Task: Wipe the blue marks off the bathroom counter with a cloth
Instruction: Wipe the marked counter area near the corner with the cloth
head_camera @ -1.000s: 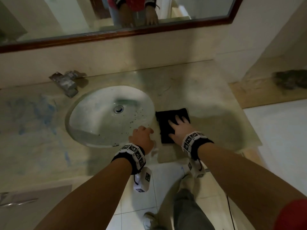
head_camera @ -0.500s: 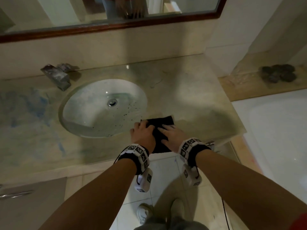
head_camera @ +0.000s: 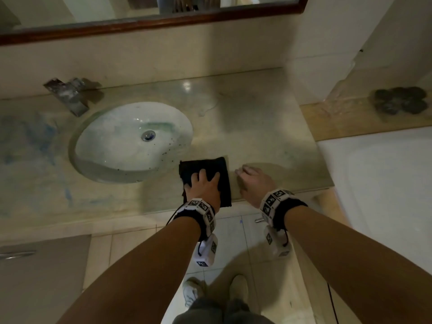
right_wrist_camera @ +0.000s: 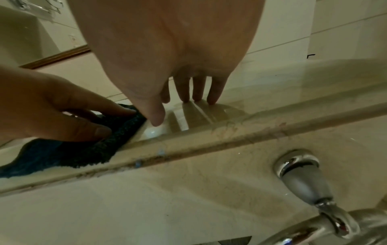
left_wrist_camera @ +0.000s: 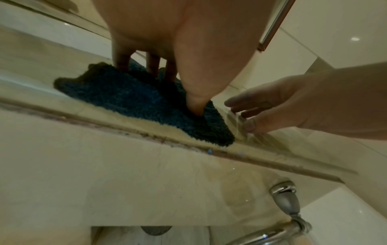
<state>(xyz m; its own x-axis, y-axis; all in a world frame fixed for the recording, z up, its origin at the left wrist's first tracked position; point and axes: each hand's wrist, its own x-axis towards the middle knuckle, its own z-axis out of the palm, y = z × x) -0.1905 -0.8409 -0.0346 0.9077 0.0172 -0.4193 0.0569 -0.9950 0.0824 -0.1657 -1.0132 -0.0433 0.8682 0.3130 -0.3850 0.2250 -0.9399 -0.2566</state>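
Observation:
A dark blue cloth (head_camera: 201, 163) (left_wrist_camera: 125, 96) (right_wrist_camera: 73, 154) lies flat on the pale marble counter (head_camera: 257, 127), just right of the sink and at the front edge. My left hand (head_camera: 204, 185) (left_wrist_camera: 184, 79) presses down on it with spread fingers and thumb. My right hand (head_camera: 252, 183) (right_wrist_camera: 178, 66) is beside the cloth on its right, off it, fingertips touching the wet counter. Blue marks (head_camera: 39, 136) smear the counter left of the sink, far from both hands.
An oval sink (head_camera: 131, 141) with a metal faucet (head_camera: 70, 94) behind it fills the counter's middle. A wood-framed mirror (head_camera: 163, 22) hangs above. A white tub (head_camera: 385, 183) and a ledge holding a dark object (head_camera: 399, 99) lie right. A cabinet knob (right_wrist_camera: 303, 179) sits below the edge.
My right hand has left the cloth and moved right onto the bare counter. My left hand has moved from the sink rim onto the cloth, which slid toward the front edge.

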